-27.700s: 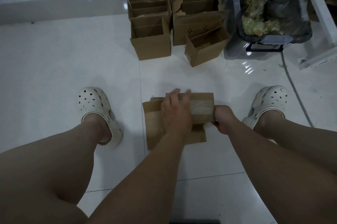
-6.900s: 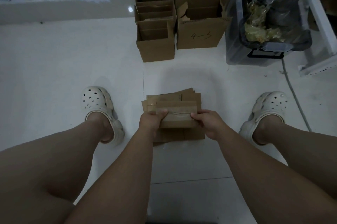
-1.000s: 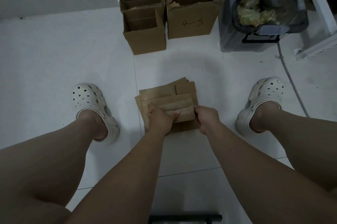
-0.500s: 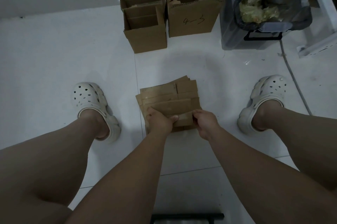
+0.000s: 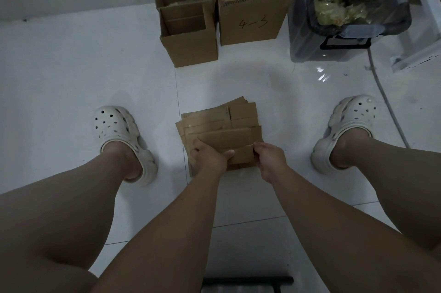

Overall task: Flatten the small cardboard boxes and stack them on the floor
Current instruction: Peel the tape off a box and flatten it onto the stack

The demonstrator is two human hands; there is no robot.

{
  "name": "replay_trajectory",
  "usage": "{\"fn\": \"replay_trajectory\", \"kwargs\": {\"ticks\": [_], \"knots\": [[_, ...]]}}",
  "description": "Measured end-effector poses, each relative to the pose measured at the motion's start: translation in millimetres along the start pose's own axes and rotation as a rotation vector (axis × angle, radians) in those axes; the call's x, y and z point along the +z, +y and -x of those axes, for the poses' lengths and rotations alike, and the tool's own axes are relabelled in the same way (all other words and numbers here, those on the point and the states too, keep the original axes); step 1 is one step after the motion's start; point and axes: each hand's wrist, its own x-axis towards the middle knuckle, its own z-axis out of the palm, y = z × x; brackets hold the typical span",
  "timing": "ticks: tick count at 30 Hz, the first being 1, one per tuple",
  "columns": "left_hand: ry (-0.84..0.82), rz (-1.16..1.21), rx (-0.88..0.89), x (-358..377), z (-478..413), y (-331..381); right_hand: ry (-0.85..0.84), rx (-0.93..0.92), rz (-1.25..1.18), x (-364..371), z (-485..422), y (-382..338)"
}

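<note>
A stack of flattened brown cardboard boxes (image 5: 214, 118) lies on the white tile floor between my feet. On top of it is a flattened box (image 5: 229, 140), lying flat or nearly so. My left hand (image 5: 207, 156) grips its near left edge, thumb on top. My right hand (image 5: 269, 156) pinches its near right edge. Several small upright open boxes (image 5: 188, 47) stand in a row at the wall, a larger box marked "4-3" (image 5: 253, 23) to their right.
A clear plastic bin (image 5: 334, 49) with a dark bag of crumpled plastic stands at the back right, a white frame (image 5: 420, 59) beside it. A grey cable (image 5: 386, 106) runs along the floor past my right foot. A dark bar (image 5: 248, 280) shows at the bottom edge.
The box in my hands has come down from a raised, tilted hold onto the stack. Both hands moved slightly nearer with it. One upright box is gone from the back since the oldest frame.
</note>
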Motion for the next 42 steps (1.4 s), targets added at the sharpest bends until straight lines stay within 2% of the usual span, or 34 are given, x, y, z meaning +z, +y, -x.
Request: {"fn": "replay_trajectory", "kwargs": {"ticks": [9,12,15,19,22,24,31,36,42], "knots": [[-0.025,0.027,-0.001,-2,4,1,-0.198,0.156,-0.082,-10,-10,-8],[-0.037,0.034,0.008,-3,4,1,-0.244,0.146,-0.046,-11,-13,-10],[-0.036,0.028,0.000,-2,5,0,-0.257,0.053,0.112,-12,-11,-11],[-0.025,0.027,-0.010,-1,5,2,-0.174,-0.090,0.480,-7,-10,-14],[-0.025,0.010,-0.017,-3,5,3,-0.122,-0.138,0.687,-1,-9,-15],[-0.026,0.013,-0.018,-4,4,4,-0.120,-0.135,0.739,1,-7,-15],[-0.036,-0.019,-0.015,-1,6,6,-0.114,-0.051,0.565,-5,-3,-7],[-0.049,-0.046,-0.013,-2,3,6,0.075,-0.178,0.405,-12,3,-4],[-0.039,-0.066,-0.018,0,2,6,0.034,-0.256,0.484,-11,7,-6]]}}
